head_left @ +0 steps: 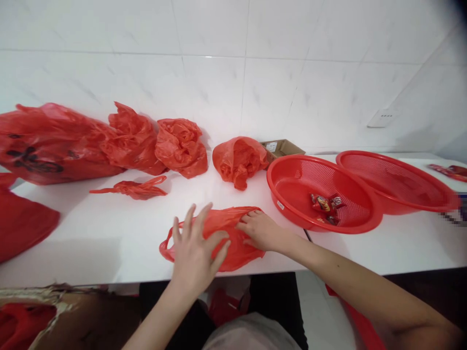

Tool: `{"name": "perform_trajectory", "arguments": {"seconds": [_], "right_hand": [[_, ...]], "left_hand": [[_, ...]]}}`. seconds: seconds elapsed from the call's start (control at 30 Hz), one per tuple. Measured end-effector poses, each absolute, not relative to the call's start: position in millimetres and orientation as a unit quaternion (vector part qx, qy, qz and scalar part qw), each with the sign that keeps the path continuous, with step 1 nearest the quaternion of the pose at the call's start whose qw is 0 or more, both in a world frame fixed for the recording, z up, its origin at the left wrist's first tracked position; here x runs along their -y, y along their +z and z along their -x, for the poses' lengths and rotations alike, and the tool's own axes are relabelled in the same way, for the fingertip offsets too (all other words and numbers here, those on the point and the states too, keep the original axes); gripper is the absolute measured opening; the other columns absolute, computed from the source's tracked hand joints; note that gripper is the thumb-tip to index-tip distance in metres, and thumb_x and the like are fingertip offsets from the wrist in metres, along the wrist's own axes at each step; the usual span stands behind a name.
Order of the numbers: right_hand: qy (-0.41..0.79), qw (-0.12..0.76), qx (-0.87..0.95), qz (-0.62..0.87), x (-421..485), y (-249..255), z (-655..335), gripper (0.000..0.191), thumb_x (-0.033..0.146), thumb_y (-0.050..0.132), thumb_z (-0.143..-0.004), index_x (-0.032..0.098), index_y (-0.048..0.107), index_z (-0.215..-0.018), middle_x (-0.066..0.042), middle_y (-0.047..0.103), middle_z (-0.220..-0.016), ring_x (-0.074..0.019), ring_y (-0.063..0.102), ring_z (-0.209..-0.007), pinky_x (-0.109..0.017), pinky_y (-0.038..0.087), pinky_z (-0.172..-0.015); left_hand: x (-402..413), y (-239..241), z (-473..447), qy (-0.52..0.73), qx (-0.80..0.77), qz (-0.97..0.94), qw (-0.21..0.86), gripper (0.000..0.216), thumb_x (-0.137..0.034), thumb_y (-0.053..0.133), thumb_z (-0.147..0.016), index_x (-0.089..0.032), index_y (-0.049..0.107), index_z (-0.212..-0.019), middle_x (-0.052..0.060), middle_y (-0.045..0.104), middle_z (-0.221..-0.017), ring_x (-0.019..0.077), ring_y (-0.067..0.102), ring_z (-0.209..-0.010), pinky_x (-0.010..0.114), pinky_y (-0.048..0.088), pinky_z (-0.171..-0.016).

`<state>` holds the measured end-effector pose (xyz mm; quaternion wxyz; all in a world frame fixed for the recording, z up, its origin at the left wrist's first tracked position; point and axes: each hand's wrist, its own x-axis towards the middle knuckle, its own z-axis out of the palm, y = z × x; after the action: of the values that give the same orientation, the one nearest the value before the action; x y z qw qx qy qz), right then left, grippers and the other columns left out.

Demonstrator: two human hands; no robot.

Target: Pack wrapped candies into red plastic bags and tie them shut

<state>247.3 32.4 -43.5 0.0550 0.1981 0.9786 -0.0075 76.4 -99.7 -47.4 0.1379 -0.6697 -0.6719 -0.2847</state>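
Observation:
A thin red plastic bag point(233, 260) lies loosely spread near the table's front edge, its looped handle on the left. Over the bag's left part is my left hand point(195, 253), three fingers fanned out and the thumb and forefinger close together over the plastic. Nothing shows in that hand. My right hand point(260, 231) rests on the bag's right side, fingers lightly bent and thumb apart. Whether its fingertips are on top of the plastic or inside the opening, I cannot tell. Right of it stands a red plastic basket point(292, 187) with several small wrapped snack packets point(324, 204) inside.
A second red basket point(394, 180) sits farther right. Along the wall are a small cardboard box point(286, 147), bunched red bags point(239, 158) point(180, 146) and a large filled red bag point(54, 146). A flattened red bag point(136, 188) lies in front. Below left is an open carton point(91, 316).

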Motion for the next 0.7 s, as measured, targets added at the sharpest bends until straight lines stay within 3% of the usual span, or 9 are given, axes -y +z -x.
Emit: {"name": "perform_trajectory", "arguments": {"seconds": [0.07, 0.13, 0.23, 0.37, 0.47, 0.53, 0.6, 0.63, 0.7], "right_hand": [[-0.003, 0.07, -0.981, -0.18, -35, -49, -253, 0.041, 0.021, 0.065, -0.075, 0.016, 0.065, -0.115, -0.015, 0.064, -0.111, -0.0301, 0.057, -0.106, -0.042, 0.042, -0.091], [-0.016, 0.096, -0.982, -0.162, -37, -53, -263, 0.048, 0.015, 0.065, -0.071, 0.017, 0.063, -0.12, -0.016, 0.062, -0.115, -0.0301, 0.056, -0.11, -0.043, 0.042, -0.093], [-0.1, 0.096, -0.98, -0.141, -38, -50, -282, 0.048, 0.012, 0.062, -0.073, 0.018, 0.063, -0.121, -0.013, 0.064, -0.117, -0.026, 0.057, -0.111, -0.039, 0.043, -0.095], [-0.298, -0.065, -0.931, -0.201, -49, -13, -317, 0.032, 0.032, 0.056, -0.087, 0.026, 0.064, -0.118, -0.004, 0.066, -0.118, -0.0177, 0.061, -0.106, -0.032, 0.047, -0.092], [-0.266, -0.194, -0.878, -0.347, -86, 13, -353, 0.034, 0.042, 0.053, -0.089, 0.025, 0.063, -0.117, -0.005, 0.066, -0.116, -0.0186, 0.062, -0.103, -0.034, 0.049, -0.09], [-0.184, -0.153, -0.866, -0.439, -122, 14, -380, 0.043, 0.041, 0.061, -0.083, 0.026, 0.059, -0.124, -0.008, 0.062, -0.122, -0.0232, 0.059, -0.11, -0.037, 0.047, -0.092], [-0.142, -0.04, -0.832, -0.535, -155, 1, -403, 0.057, 0.035, 0.074, -0.071, 0.022, 0.059, -0.125, -0.013, 0.062, -0.118, -0.0286, 0.062, -0.103, -0.04, 0.048, -0.087], [-0.141, 0.009, -0.811, -0.568, -168, -9, -412, 0.06, 0.028, 0.078, -0.065, 0.02, 0.061, -0.122, -0.014, 0.065, -0.109, -0.029, 0.064, -0.095, -0.04, 0.049, -0.082], [-0.149, 0.026, -0.793, -0.591, -184, -29, -425, 0.054, 0.014, 0.079, -0.057, 0.016, 0.066, -0.109, -0.01, 0.067, -0.087, -0.0254, 0.066, -0.076, -0.036, 0.051, -0.071]], "left_hand": [[91, -59, -71, -0.188, 0.704, 0.675, 0.116, 0.014, -0.027, 0.063, -0.081, -0.028, 0.073, -0.091, 0.005, 0.039, -0.15, 0.0418, 0.019, -0.142, 0.071, 0.014, -0.107], [81, -71, -48, -0.144, 0.758, 0.626, 0.111, 0.019, -0.019, 0.06, -0.08, -0.025, 0.073, -0.093, 0.007, 0.038, -0.151, 0.0435, 0.025, -0.139, 0.072, 0.021, -0.105], [75, -77, -8, -0.181, 0.764, 0.619, 0.031, 0.03, -0.018, 0.048, -0.084, -0.021, 0.07, -0.104, 0.012, 0.037, -0.15, 0.0354, 0.05, -0.124, 0.056, 0.044, -0.098], [89, -65, 3, -0.271, 0.668, 0.68, -0.135, 0.038, -0.023, 0.042, -0.085, -0.025, 0.069, -0.111, 0.007, 0.036, -0.151, 0.0251, 0.06, -0.114, 0.035, 0.055, -0.088], [103, -58, -10, -0.259, 0.66, 0.677, -0.197, 0.031, -0.029, 0.05, -0.084, -0.03, 0.07, -0.108, 0.001, 0.031, -0.155, 0.0263, 0.062, -0.112, 0.032, 0.056, -0.082], [108, -53, -17, -0.263, 0.655, 0.669, -0.231, 0.029, -0.031, 0.057, -0.082, -0.032, 0.07, -0.108, 0.0, 0.039, -0.151, 0.0277, 0.061, -0.114, 0.034, 0.054, -0.088], [109, -49, -22, -0.297, 0.638, 0.655, -0.275, 0.034, -0.03, 0.061, -0.08, -0.034, 0.068, -0.114, 0.002, 0.052, -0.141, 0.0287, 0.058, -0.117, 0.037, 0.049, -0.098], [108, -47, -24, -0.317, 0.628, 0.643, -0.302, 0.038, -0.03, 0.063, -0.08, -0.033, 0.067, -0.117, 0.002, 0.058, -0.135, 0.0289, 0.058, -0.118, 0.039, 0.047, -0.101], [106, -45, -27, -0.363, 0.62, 0.6, -0.352, 0.04, -0.031, 0.066, -0.079, -0.032, 0.066, -0.119, 0.003, 0.064, -0.126, 0.0287, 0.059, -0.115, 0.04, 0.045, -0.102]]}}
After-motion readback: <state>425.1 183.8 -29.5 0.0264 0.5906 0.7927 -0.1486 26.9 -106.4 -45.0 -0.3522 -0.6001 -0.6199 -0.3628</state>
